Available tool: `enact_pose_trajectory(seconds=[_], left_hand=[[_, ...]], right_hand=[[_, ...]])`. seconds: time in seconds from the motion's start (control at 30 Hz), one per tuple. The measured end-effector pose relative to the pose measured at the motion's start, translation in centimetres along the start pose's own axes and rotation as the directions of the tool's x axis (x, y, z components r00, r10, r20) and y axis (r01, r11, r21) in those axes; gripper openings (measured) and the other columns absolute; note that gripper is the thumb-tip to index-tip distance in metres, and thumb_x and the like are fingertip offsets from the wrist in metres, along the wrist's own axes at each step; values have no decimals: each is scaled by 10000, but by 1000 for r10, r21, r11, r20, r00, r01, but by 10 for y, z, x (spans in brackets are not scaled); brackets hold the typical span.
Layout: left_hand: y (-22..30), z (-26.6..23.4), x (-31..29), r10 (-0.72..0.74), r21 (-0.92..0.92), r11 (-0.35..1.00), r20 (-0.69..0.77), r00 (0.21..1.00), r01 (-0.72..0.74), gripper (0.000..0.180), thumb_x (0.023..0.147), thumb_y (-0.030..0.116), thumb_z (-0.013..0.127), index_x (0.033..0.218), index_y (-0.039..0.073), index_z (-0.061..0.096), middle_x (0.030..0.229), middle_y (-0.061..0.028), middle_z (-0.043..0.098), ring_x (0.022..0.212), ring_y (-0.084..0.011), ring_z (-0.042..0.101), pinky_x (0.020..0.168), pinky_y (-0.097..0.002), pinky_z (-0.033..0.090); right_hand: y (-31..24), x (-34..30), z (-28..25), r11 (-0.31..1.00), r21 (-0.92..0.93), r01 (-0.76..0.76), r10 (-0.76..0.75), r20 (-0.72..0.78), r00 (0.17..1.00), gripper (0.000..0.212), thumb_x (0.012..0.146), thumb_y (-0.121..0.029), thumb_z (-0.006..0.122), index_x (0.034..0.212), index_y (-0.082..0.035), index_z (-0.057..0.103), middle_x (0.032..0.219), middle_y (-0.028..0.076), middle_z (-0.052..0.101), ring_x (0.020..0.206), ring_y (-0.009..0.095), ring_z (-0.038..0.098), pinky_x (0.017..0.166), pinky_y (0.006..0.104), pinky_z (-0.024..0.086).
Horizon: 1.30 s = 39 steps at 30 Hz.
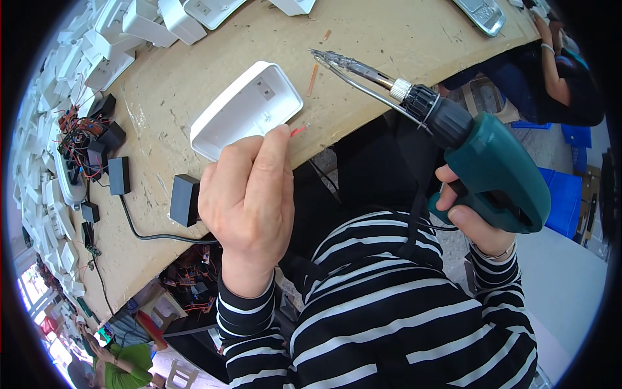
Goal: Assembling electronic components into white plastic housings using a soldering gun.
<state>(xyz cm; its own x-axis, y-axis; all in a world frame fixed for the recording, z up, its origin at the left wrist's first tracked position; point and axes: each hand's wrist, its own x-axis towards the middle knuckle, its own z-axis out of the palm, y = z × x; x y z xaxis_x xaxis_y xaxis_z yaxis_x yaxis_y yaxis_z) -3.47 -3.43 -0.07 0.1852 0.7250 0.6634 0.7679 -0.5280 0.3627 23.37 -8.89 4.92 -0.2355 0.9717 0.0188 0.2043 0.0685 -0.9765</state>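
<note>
My left hand (249, 188) is closed in a pinch in front of a white plastic housing (223, 117), an open shell lying on the table with its hollow side up. From the pinched fingertips sticks out a short red wire (298, 131); the fingers hide the rest of it. In my right hand (476, 223) is a green soldering gun (499, 168), gripped by its handle with the fingers at the trigger. Its dark metal tip (330, 57) points left above the table, apart from the housing, and a thin metal feed tube runs alongside.
Two black boxes (184, 200) (119, 176) stand left of my hand, with a black cable (149, 236) across the table. Many white housings (107, 55) pile up at the far left beside tangled wires (81, 129). Orange strips (312, 80) lie behind the housing. Other people sit at both sides.
</note>
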Motion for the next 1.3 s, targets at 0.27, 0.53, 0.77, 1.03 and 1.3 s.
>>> enact_pose_trajectory(seconds=[0.27, 0.53, 0.77, 1.03, 1.3], left_hand=[[0, 5, 1, -33, 60, 997, -88, 996, 39, 282, 679, -17, 749, 950, 45, 700, 790, -55, 608, 615, -184, 539, 554, -292, 382], [8, -12, 11, -146, 191, 971, -6, 989, 145, 178, 671, 72, 774, 835, 88, 707, 873, -48, 605, 776, -195, 557, 758, -316, 353], [-7, -23, 34, -28, 177, 984, 107, 994, 9, 129, 713, 29, 751, 833, 26, 705, 981, -117, 603, 898, -236, 578, 854, -357, 419], [-9, 1, 27, -97, 246, 963, -55, 994, 108, 95, 671, 28, 708, 761, 49, 684, 935, -51, 600, 851, -219, 570, 797, -344, 388], [-11, 10, 28, -52, 345, 935, -96, 994, 83, 74, 671, 25, 695, 742, 39, 682, 909, -45, 588, 815, -212, 552, 794, -338, 369]], right_hand=[[3, 1, 0, 998, 6, 70, -70, 9, 998, 470, 779, -57, 683, 1199, 101, 545, 1082, 205, 645, 781, 179, 642, 727, 308, 517], [8, -9, -8, 999, -35, 39, -37, 54, 998, 501, 769, -47, 673, 1222, 119, 535, 1096, 202, 643, 790, 179, 634, 760, 312, 507], [17, -8, 3, 998, 32, 56, -53, -84, 995, 546, 742, -17, 775, 1215, 110, 535, 871, 142, 692, 771, 177, 698, 656, 259, 553], [21, 1, 4, 968, -178, 175, -167, 60, 984, 565, 724, -7, 769, 1222, 115, 532, 862, 132, 706, 744, 159, 714, 642, 250, 561], [19, 6, 12, 991, -116, 74, -76, -19, 997, 547, 723, -30, 772, 1205, 107, 552, 856, 107, 711, 731, 145, 715, 635, 225, 553]])
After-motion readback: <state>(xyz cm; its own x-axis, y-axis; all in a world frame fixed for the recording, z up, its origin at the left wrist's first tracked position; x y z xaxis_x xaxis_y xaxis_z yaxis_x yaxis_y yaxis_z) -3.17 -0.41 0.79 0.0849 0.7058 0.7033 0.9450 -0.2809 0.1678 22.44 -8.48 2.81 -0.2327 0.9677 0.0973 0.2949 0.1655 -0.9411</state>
